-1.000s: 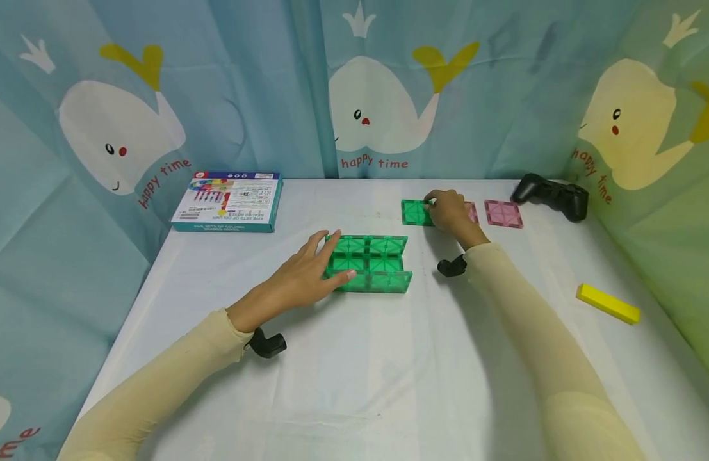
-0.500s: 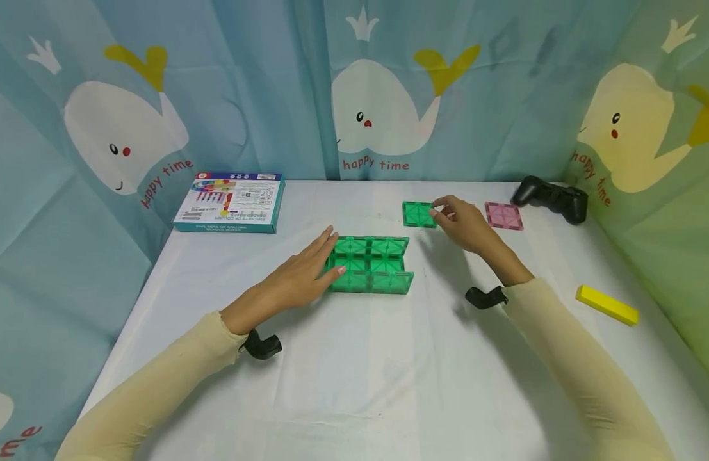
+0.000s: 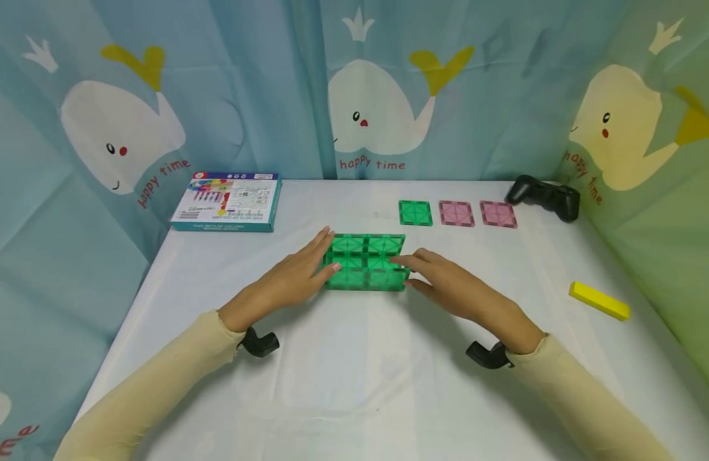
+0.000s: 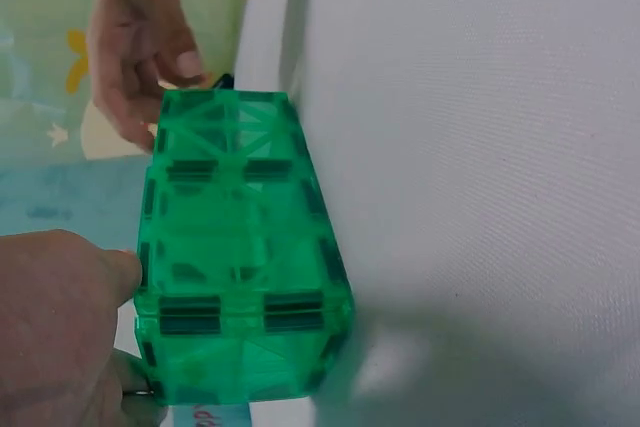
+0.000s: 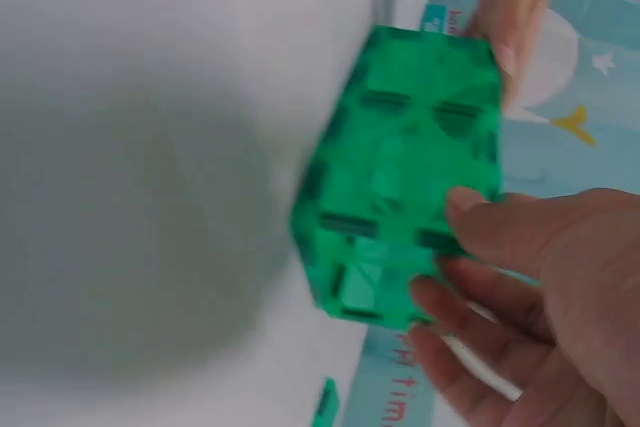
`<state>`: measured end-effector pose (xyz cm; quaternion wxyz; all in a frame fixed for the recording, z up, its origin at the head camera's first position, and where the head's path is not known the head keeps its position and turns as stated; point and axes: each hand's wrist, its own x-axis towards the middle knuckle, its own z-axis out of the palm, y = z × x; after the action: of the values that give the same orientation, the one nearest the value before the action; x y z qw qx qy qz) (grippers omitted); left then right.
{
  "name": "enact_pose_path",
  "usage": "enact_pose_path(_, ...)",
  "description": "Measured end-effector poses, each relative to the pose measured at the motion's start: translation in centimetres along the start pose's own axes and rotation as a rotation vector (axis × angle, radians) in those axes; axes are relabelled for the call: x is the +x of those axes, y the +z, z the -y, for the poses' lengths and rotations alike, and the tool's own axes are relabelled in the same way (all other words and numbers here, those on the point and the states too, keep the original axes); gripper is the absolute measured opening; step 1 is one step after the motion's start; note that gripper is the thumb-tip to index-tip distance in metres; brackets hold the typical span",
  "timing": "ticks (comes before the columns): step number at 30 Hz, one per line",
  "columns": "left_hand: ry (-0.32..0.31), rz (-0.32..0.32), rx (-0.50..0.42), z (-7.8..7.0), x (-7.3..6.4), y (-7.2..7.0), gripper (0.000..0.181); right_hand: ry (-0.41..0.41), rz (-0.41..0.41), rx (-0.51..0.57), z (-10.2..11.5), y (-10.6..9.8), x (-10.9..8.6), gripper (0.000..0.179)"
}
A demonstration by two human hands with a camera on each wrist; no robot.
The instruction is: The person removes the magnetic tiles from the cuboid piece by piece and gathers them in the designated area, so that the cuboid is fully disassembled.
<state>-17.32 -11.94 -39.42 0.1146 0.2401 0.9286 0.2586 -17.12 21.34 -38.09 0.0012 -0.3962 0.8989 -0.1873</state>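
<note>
A trough of translucent green magnetic tiles (image 3: 367, 280) stands mid-table in the head view, two tiles long, with a floor and raised front and back walls. My left hand (image 3: 291, 276) rests at its left end, fingers straight toward the back wall and thumb by the front wall. At the right end is my right hand (image 3: 464, 291), its index finger reaching over the trough and its thumb beside the front wall. The right wrist view shows that thumb (image 5: 490, 222) overlapping the wall's upper edge, with the other fingers loosely bent near the end tile.
Behind the trough lie a flat green tile (image 3: 415, 213) and two pink tiles (image 3: 456, 214) in a row. A black game controller (image 3: 543, 198) sits at the back right, a yellow bar (image 3: 599, 301) at the right. A flat box (image 3: 227, 203) lies back left. Printed curtains surround the table.
My right hand has left the back row of tiles and come forward to the trough's right end, uncovering the near pink tile. My left hand stays at the left end, its thumb drawn slightly left.
</note>
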Motion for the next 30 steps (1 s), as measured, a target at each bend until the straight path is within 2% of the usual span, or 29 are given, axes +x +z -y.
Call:
enact_pose_path(6, -0.014, 0.012, 0.007, -0.1, 0.3, -0.1, 0.076, -0.079, -0.091, -0.076, -0.3, 1.6, 0.0, 0.057)
enact_pose_path(15, -0.027, 0.032, 0.023, -0.1, 0.2, -0.2, 0.078, -0.220, -0.200, -0.090, -0.8, 2.6, -0.9, 0.056)
enact_pose_path(20, -0.029, 0.039, 0.037, 0.1, 0.2, -0.2, 0.078, -0.260, -0.237, -0.109, -0.7, 2.8, -1.2, 0.060)
enact_pose_path(25, -0.028, 0.044, 0.045, 0.0, 0.3, -0.2, 0.077, -0.269, -0.282, -0.079, -0.5, 2.0, -1.4, 0.063)
enact_pose_path(30, -0.029, 0.048, 0.042, -0.1, 0.2, -0.2, 0.078, -0.212, -0.353, 0.024, -1.2, -0.3, -1.5, 0.057)
